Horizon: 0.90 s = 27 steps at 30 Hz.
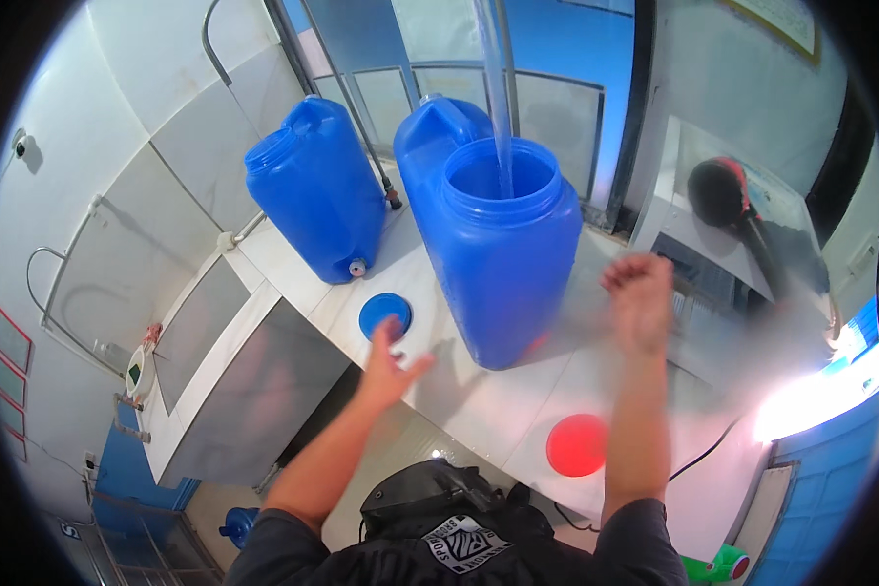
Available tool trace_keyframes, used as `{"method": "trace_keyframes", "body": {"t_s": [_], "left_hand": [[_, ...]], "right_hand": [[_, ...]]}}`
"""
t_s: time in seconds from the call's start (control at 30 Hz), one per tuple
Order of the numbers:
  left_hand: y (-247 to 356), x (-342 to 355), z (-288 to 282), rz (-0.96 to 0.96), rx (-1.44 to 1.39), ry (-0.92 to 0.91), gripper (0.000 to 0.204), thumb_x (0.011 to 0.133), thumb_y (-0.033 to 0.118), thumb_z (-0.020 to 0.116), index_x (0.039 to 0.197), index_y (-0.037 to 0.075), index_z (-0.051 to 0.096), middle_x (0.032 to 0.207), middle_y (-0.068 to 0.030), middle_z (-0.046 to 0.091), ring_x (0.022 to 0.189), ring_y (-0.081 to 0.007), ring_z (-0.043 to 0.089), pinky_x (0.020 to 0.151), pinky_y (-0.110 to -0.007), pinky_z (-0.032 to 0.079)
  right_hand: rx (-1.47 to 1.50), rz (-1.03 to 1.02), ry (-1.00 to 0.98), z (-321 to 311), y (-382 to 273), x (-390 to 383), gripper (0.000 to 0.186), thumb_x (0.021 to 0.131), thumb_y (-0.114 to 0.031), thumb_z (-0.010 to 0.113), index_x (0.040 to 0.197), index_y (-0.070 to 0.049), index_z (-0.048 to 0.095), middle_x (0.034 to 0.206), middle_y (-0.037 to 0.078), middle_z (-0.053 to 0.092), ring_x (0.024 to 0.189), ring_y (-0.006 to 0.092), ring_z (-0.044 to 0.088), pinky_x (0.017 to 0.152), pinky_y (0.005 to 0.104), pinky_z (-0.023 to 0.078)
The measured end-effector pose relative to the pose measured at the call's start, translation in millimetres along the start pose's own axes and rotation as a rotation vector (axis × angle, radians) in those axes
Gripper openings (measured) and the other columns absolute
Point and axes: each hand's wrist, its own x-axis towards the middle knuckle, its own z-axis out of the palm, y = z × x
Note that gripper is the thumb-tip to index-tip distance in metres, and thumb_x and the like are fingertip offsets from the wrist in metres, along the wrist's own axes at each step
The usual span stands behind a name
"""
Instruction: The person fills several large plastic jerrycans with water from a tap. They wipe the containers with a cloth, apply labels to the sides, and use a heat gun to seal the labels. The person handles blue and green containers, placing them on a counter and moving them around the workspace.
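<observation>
A large blue plastic jerrycan (506,264) is standing upright near the middle of the white tiled tabletop (479,400), its wide round mouth uncapped, and a clear stream of water (499,107) is falling into that mouth from above. The left hand (389,359) is hovering open just left of the can's base, fingers spread, holding nothing. The right hand (640,298) is hanging just right of the can, blurred, its fingers loosely curled and gripping nothing; whether it is touching the can cannot be told.

A round blue cap (385,314) is lying flat on the tabletop just above the left hand, and a round red cap (577,444) is lying near the front edge beside the right forearm. A second blue jerrycan (430,132) is standing directly behind the first, touching or nearly touching it, and a third jerrycan (314,190) with a small white spout at its foot is standing well to the left. Red-framed rectangular signs (8,376) are hanging on the wall at the far left. A blue bottle (237,524) is sitting on the floor below.
</observation>
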Motion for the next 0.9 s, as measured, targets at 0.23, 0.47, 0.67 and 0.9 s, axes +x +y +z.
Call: {"method": "trace_keyframes", "body": {"t_s": [0.23, 0.47, 0.67, 0.9], "left_hand": [[-42, 173, -232, 0.281, 0.002, 0.559, 0.036, 0.1, 0.024, 0.063, 0.125, -0.002, 0.057, 0.112, -0.0113, 0.066, 0.102, -0.0171, 0.063, 0.093, -0.032, 0.05], [-2, 376, -351, 0.656, 0.314, 0.383, 0.03, 0.097, 0.005, 0.06, 0.127, 0.005, 0.061, 0.118, -0.012, 0.067, 0.104, -0.0191, 0.066, 0.087, -0.031, 0.054], [25, 470, -339, 0.95, 0.67, 0.054, 0.043, 0.085, 0.016, 0.07, 0.127, 0.012, 0.064, 0.137, -0.019, 0.057, 0.122, -0.0367, 0.058, 0.101, -0.044, 0.049], [29, 522, -318, 1.118, 0.587, -0.101, 0.028, 0.084, 0.026, 0.076, 0.1, 0.005, 0.066, 0.127, -0.018, 0.064, 0.12, -0.0357, 0.06, 0.1, -0.04, 0.048]], "right_hand": [[0.05, -0.174, -0.46, 77, -48, -73, 0.059, 0.106, -0.044, 0.042, 0.059, -0.011, 0.054, 0.062, 0.003, 0.055, 0.062, 0.0219, 0.056, 0.059, 0.0337, 0.045], [-0.027, -0.096, -0.69, 172, 55, -83, 0.04, 0.095, -0.031, 0.069, 0.063, -0.006, 0.065, 0.073, 0.008, 0.068, 0.068, 0.0234, 0.067, 0.058, 0.0319, 0.052], [-0.371, -0.007, -0.569, 248, 144, -60, 0.023, 0.087, -0.019, 0.077, 0.072, -0.005, 0.066, 0.075, 0.008, 0.068, 0.066, 0.0217, 0.066, 0.058, 0.0321, 0.051], [-0.85, 0.215, -0.408, 286, 215, -13, 0.013, 0.09, -0.008, 0.069, 0.079, -0.005, 0.064, 0.08, 0.008, 0.067, 0.075, 0.0173, 0.065, 0.067, 0.0306, 0.05]]}}
